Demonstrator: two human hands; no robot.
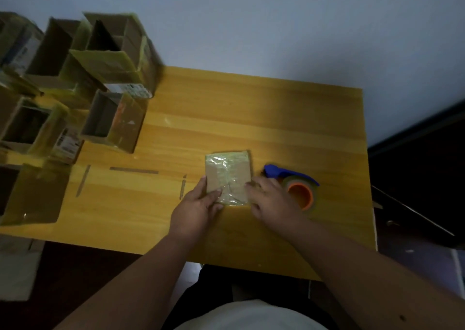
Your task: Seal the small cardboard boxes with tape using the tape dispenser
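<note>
Several open boxes wait far left of the small box mid-worktop. Left hand grips its near-left corner; right hand, fingers spread, presses tape. The dispenser, just right, likely comes next.
</note>
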